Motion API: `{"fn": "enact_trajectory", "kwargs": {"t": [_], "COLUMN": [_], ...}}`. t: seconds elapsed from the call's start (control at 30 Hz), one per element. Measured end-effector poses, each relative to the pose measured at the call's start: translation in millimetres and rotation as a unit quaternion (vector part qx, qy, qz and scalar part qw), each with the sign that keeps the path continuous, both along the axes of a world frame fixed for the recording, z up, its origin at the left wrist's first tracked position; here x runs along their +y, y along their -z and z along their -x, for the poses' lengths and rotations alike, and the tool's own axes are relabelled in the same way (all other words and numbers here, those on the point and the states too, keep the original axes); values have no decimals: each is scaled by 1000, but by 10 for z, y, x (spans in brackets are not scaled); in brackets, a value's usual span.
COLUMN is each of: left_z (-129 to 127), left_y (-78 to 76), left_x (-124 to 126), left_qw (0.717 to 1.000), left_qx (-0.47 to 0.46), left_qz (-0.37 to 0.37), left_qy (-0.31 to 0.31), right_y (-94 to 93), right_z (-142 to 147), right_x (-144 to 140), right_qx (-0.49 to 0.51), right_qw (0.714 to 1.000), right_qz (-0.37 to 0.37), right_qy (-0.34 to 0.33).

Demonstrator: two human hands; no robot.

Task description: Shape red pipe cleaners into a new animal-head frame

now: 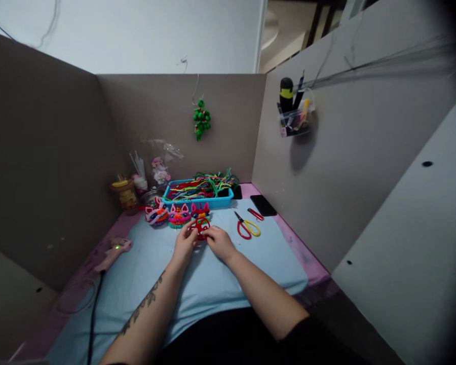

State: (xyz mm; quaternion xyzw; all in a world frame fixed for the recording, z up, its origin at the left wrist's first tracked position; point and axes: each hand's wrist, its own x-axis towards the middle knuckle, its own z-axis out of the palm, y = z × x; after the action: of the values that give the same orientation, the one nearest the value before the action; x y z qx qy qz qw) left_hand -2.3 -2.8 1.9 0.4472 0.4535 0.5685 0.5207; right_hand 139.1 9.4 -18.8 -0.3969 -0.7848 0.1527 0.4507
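the red pipe-cleaner piece [199,226] sits mid-tabletop, just before three finished fuzzy heads [178,215]. left hand [184,243] and right hand [219,242] each pinch a side: it looks like mid-shaping. the next bend needs fine fingertip control. scissors [246,226] lie near, to the right.

No text, label, brand or number is legible anywhere in this view.
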Motion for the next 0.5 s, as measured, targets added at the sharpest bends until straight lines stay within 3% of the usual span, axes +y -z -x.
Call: {"fn": "enact_trajectory", "kwargs": {"t": [0.33, 0.5], "left_z": [-6, 26], "left_y": [8, 42], "left_x": [-3, 33], "left_qw": [999, 998], "left_qx": [-12, 26], "left_qz": [8, 24], "left_qy": [-28, -49], "right_y": [23, 52], "right_z": [0, 6], "right_x": [6, 29], "right_qx": [33, 50], "right_qw": [999, 999], "right_qz": [-2, -12], "right_qy": [-2, 4]}}
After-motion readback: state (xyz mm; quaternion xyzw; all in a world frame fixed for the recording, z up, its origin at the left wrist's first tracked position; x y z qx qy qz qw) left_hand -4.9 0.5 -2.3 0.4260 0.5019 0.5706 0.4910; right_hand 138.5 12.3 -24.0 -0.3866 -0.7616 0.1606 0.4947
